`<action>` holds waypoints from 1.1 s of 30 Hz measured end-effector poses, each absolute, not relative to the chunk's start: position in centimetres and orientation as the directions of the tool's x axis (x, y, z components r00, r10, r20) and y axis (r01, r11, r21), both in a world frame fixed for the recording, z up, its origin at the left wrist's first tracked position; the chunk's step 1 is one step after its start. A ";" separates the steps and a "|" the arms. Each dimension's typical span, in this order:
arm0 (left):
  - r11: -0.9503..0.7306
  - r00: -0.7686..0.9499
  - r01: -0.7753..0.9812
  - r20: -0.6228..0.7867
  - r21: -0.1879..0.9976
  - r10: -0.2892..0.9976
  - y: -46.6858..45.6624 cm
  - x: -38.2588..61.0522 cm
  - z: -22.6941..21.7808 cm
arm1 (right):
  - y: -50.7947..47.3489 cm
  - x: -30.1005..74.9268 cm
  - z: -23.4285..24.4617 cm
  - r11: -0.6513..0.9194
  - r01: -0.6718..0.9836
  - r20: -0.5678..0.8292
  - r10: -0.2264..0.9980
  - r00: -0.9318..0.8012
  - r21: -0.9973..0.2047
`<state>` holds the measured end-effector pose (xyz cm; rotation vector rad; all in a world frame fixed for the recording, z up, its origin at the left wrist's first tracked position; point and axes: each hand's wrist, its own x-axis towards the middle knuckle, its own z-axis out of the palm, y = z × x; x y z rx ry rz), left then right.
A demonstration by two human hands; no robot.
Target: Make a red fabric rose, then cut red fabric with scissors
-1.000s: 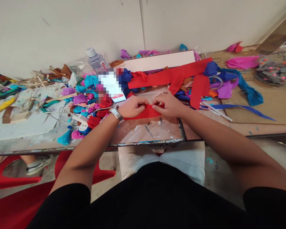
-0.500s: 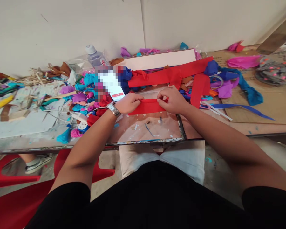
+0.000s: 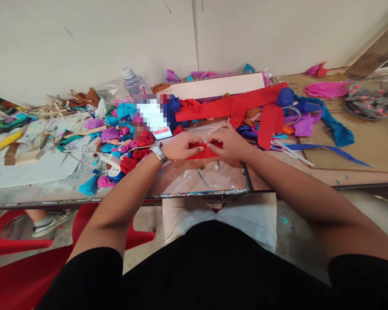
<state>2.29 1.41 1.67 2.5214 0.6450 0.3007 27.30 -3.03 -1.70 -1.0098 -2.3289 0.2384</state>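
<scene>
Between my hands, just above the table's front part, is a short strip of red crepe paper (image 3: pixel 203 153). My left hand (image 3: pixel 183 146) pinches its upper left edge between thumb and fingers. My right hand (image 3: pixel 230 143) is closed on the upper right edge, its thumb pointing towards the left thumb. The two thumb tips nearly meet, and the fingers hide much of the strip. Behind the hands, longer red crepe strips (image 3: pixel 226 106) lie across the pile. A lit phone (image 3: pixel 151 115), partly blurred out, lies beyond my left hand.
Crumpled coloured paper (image 3: pixel 111 133) heaps up on the left, near a blue-and-white tape measure (image 3: pixel 115 173). A plastic bottle (image 3: pixel 136 82) stands at the back. Pink-handled scissors (image 3: pixel 281 146) lie at right, beside a blue strip (image 3: pixel 333 150) on cardboard (image 3: pixel 368 150). A red chair (image 3: pixel 29 275) is below left.
My right hand has moved left along the red strip, and my hands are now close together. Less of the strip shows, its upper edge gathered or folded at the thumbs.
</scene>
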 end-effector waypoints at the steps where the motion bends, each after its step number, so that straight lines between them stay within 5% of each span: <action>1: -0.750 0.860 0.377 0.095 0.544 0.501 1.2 2.4 1.7 | -3.1 27.3 -1.7 0.701 0.607 0.442 0.710 -0.548 -0.373; 33: -0.617 0.825 0.362 0.067 0.699 0.560 1.0 2.7 1.5 | -3.2 26.7 -2.2 0.687 0.591 0.533 0.716 -0.450 -0.423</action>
